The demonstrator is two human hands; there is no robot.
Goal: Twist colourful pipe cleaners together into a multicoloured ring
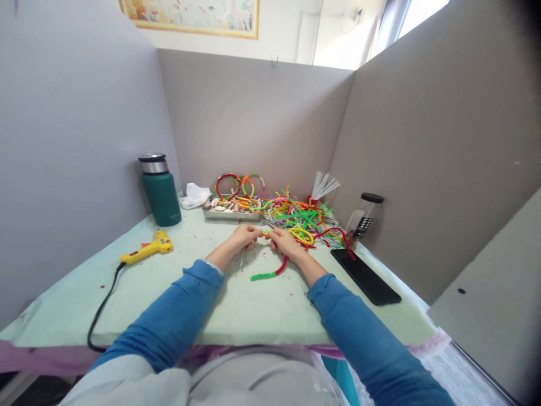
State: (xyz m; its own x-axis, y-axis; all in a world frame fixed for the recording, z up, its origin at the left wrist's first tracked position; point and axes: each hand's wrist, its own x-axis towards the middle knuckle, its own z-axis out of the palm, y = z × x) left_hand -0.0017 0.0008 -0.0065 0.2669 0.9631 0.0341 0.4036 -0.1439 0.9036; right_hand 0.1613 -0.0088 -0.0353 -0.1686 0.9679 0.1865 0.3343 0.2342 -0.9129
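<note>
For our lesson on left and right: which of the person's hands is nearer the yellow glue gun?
Left. The left hand is to the right of the glue gun; the right hand is farther along that way.

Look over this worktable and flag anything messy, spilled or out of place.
The pipe cleaners lie in a tangled heap, and a red one strays onto the black phone. Dark specks dot the pale green tablecloth; what they are, I can't tell. Nothing looks tipped over.

Glue gun (147, 250) at nine o'clock, bottle (162, 197) at ten, tray (233, 215) at twelve, pipe-cleaner heap (301, 214) at one, phone (366, 277) at three!
</note>
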